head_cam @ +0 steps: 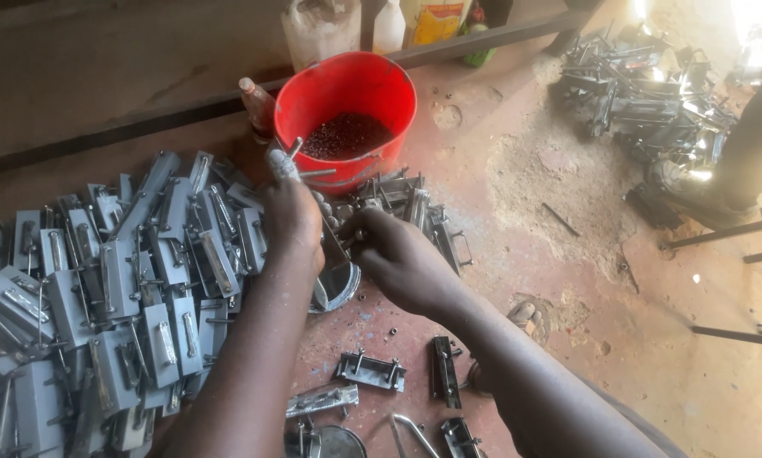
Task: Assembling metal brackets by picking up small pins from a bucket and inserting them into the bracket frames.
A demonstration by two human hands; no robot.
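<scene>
Far left, grey plate pile: a big heap of grey metal plates (pixel 101 297) with bolts and latches covers the floor from the left frame edge right up against the left forearm; no bare floor shows on that side.
Left hand: the left hand (pixel 292 216) is over the pile's right edge, fingers curled shut around one end of a small metal part (pixel 337 254); one fingertip wears a pale wrap.
Metal part: it sits between the two hands, just above a round shiny dish (pixel 337 287) lying on the floor, below the bucket.
Right hand: the right hand (pixel 402 259) closes on the other end of the same part, thumb and fingers pinched in; exactly how the fingertips sit is hidden.
Red bucket: a red bucket (pixel 347 110) stands just behind the hands, dark small pieces in its bottom, a bottle (pixel 258 106) touching its left side.
Near floor: loose latch pieces (pixel 371 371) lie scattered below the hands, with small gaps of red floor between them.
Open room: right of the right forearm, the dusty red floor (pixel 567 254) runs wide and mostly bare.
Far right: a dark stack of metal parts (pixel 644 93) sits well apart at the top right, near metal rods (pixel 737 335) along the right edge.
</scene>
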